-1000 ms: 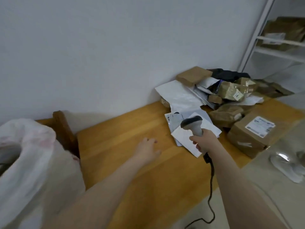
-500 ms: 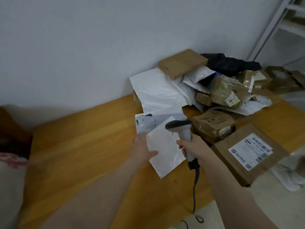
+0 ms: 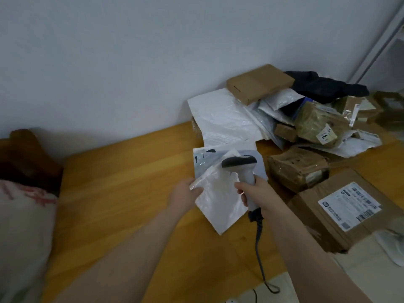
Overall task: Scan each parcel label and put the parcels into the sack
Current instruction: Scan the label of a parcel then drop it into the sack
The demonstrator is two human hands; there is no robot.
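Your left hand (image 3: 185, 194) has its grip closed on the left corner of the white mailer bag (image 3: 215, 200), thumb and fingers pinching the plastic so that edge is lifted a little off the counter (image 3: 122, 182). The rest of the bag lies flat, partly on a grey mailer (image 3: 204, 157) behind it. Your right hand (image 3: 256, 193) has its grip wrapped around the handle of the scanner (image 3: 240, 166), which stands just over the bag's right half with its dark head pointing left. The bag sits cornerwise, its near corner aimed at you, and its long axis seems to run from the far side toward you, though the scanner hides part of it. No label shows on the upper face, so it is probably underneath, and you would need to turn the bag over under the scanner head. The sack (image 3: 24, 226) is at the far left edge, well apart from the bag, and your left hand is the nearer one to carry it there. The pile of parcels (image 3: 306, 119) and the labelled brown box (image 3: 349, 212) wait on the right.
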